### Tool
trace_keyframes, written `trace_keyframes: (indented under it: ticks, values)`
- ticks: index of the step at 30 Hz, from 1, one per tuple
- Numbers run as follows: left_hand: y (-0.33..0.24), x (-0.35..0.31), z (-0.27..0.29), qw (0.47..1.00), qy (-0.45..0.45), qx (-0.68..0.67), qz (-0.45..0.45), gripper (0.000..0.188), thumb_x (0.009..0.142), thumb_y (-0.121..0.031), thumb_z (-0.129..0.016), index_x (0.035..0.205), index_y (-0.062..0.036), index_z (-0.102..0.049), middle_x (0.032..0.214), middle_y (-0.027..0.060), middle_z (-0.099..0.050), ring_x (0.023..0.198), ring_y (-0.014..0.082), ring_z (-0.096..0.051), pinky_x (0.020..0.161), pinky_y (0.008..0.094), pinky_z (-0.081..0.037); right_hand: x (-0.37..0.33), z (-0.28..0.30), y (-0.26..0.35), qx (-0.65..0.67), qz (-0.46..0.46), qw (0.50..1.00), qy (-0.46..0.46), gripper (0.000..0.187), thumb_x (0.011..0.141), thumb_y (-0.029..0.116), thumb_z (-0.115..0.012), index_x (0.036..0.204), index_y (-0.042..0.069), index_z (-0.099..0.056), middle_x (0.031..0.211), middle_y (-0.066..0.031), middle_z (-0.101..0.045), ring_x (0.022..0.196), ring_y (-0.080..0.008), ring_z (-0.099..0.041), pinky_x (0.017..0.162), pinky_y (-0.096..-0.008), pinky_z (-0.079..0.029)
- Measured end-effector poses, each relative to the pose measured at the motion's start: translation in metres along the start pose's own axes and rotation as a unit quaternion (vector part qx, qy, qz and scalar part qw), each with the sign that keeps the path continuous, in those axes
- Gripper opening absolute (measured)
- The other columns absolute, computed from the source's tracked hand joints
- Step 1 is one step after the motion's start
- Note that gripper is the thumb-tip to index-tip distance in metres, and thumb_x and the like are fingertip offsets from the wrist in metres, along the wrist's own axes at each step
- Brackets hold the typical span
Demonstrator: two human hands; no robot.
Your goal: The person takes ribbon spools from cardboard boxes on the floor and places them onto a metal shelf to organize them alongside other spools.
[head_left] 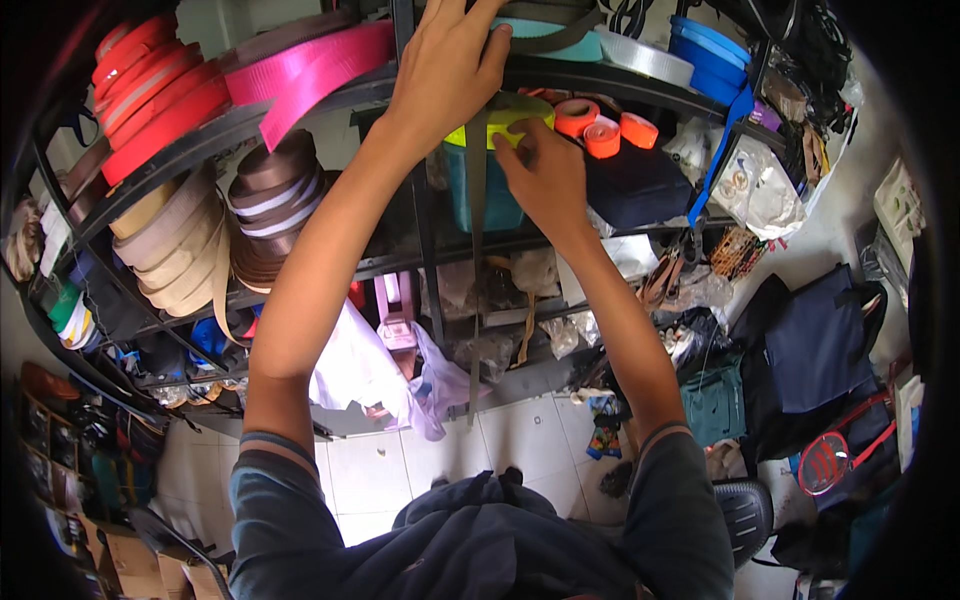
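My left hand (450,70) reaches up to the upper shelf with its thumb spread away from the fingers. The fingertips pass out of the top of the picture. Beside it lie a dark olive webbing roll (560,38) and a turquoise roll (572,51). A long olive strap (478,200) hangs down past the shelf below. On the middle shelf my right hand (548,175) has its fingers curled against a yellow-green webbing roll (505,110), which sits on a teal container (495,195). Orange rolls (602,137) lie just right of that hand.
Red rolls (165,95) and a pink roll (330,62) stand on the upper left shelf. Below are beige rolls (175,245) and brown rolls (270,200). Blue rolls (708,55) trail a strap at right. A pale cloth (360,370) hangs low; bags (815,350) fill the right side.
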State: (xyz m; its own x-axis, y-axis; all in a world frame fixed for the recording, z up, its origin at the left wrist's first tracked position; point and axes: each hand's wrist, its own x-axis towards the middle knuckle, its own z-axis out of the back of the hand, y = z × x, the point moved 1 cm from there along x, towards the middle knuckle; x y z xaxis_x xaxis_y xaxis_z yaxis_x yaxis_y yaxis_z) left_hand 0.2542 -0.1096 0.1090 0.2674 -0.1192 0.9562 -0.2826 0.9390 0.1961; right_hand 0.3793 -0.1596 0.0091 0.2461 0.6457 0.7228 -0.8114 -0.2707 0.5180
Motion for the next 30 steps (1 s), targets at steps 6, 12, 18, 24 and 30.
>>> trace_keyframes:
  ticks: [6, 12, 18, 24, 30]
  values:
    - [-0.001, -0.026, 0.006, 0.995, 0.038, 0.007, -0.088, 0.031, 0.076, 0.001, -0.055, 0.107, -0.0004, -0.056, 0.122, 0.0211, -0.047, 0.124, 0.0403, -0.039, 0.105, 0.0503, -0.031, -0.005, -0.016, 0.011, -0.148, 0.145, 0.975, -0.079, 0.040, 0.072, 0.025, -0.072, 0.099, 0.004, -0.052, 0.093, -0.0149, -0.058, 0.076, -0.0338, -0.063, 0.059, -0.0413, -0.050]
    - [0.004, -0.041, 0.006, 0.990, 0.079, 0.030, -0.112, 0.039, 0.069, 0.003, -0.054, 0.108, -0.0011, -0.057, 0.117, 0.0182, -0.051, 0.124, 0.0383, -0.039, 0.107, 0.0517, -0.028, -0.009, -0.021, 0.001, -0.179, 0.181, 0.960, -0.119, 0.032, 0.072, 0.018, -0.066, 0.096, 0.003, -0.052, 0.091, -0.0151, -0.055, 0.073, -0.0354, -0.061, 0.059, -0.0432, -0.050]
    - [0.001, -0.053, 0.008, 0.985, 0.089, 0.019, -0.143, 0.035, 0.070, 0.000, -0.056, 0.105, -0.0029, -0.056, 0.112, 0.0152, -0.051, 0.118, 0.0352, -0.041, 0.104, 0.0476, -0.029, -0.007, -0.017, -0.014, -0.181, 0.046, 0.977, -0.105, 0.021, 0.081, 0.021, -0.059, 0.093, 0.003, -0.057, 0.089, -0.0140, -0.064, 0.082, -0.0323, -0.063, 0.066, -0.0427, -0.049]
    - [-0.011, -0.023, 0.003, 0.978, -0.014, 0.061, -0.201, 0.038, 0.070, -0.005, -0.060, 0.108, -0.0032, -0.054, 0.114, 0.0160, -0.048, 0.111, 0.0344, -0.043, 0.094, 0.0442, -0.035, 0.040, 0.103, -0.023, 0.064, 0.079, 0.995, 0.013, 0.015, 0.088, 0.015, -0.052, 0.093, 0.001, -0.055, 0.066, -0.0039, -0.054, 0.050, -0.0121, -0.048, 0.042, -0.0259, -0.037]
    - [-0.007, -0.002, -0.015, 0.985, 0.115, 0.095, -0.086, 0.031, 0.078, -0.017, -0.060, 0.107, -0.0056, -0.056, 0.098, 0.0125, -0.050, 0.093, 0.0297, -0.048, 0.079, 0.0412, -0.039, 0.095, 0.178, -0.038, 0.137, -0.092, 0.979, 0.116, 0.019, 0.085, 0.025, -0.062, 0.092, 0.007, -0.061, 0.063, 0.0069, -0.044, 0.052, -0.0034, -0.038, 0.044, -0.0193, -0.027]
